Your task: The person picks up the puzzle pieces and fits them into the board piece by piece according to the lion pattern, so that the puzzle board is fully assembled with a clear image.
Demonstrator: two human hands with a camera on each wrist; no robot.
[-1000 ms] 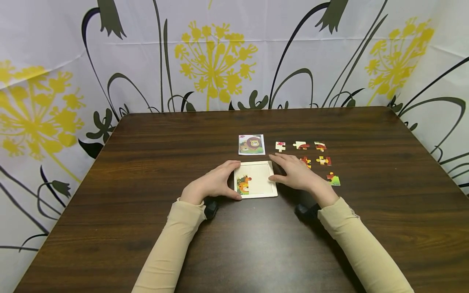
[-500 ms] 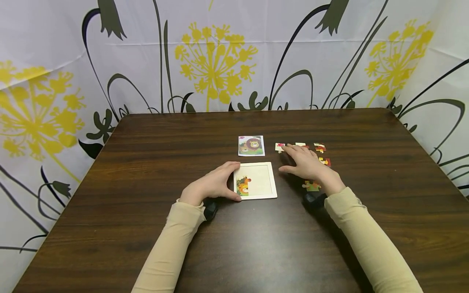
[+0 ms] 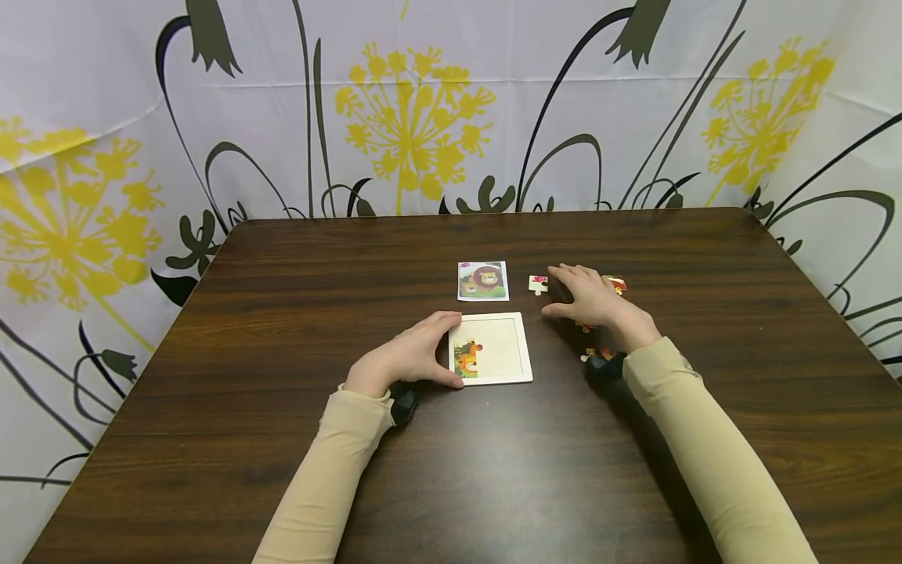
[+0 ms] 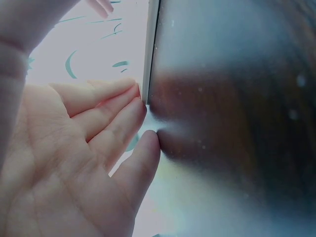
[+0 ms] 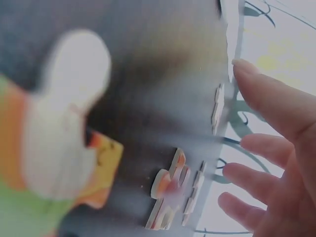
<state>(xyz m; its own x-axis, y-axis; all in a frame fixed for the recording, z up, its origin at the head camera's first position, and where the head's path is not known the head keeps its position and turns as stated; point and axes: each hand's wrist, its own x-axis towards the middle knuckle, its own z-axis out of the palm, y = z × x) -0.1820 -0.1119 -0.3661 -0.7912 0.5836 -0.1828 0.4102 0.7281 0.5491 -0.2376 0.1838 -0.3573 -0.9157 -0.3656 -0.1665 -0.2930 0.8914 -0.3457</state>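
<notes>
My left hand (image 3: 409, 354) holds the pale puzzle tray (image 3: 504, 352) along its left side, thumb at the near corner and fingers at the far one. In the left wrist view, fingertips touch the end of the tray's edge (image 4: 150, 54). Joined puzzle pieces (image 3: 467, 359) with orange and green print lie in the tray's near left corner. Over the loose pieces on the right hovers my right hand (image 3: 599, 304), fingers spread, holding nothing; it partly hides them. The right wrist view has a jigsaw piece (image 5: 165, 195) below the fingers and a large blurred piece (image 5: 61, 143) close to the camera.
Behind the tray lies a lion picture card (image 3: 482, 281). A white-and-pink puzzle piece (image 3: 539, 284) sits right of the card, and a red one (image 3: 617, 285) shows past my right hand. A flowered cloth (image 3: 282, 117) hangs behind the brown table (image 3: 451, 470).
My right hand has left the tray's right side and moved right and away, over the loose pieces. The left hand and tray stay put.
</notes>
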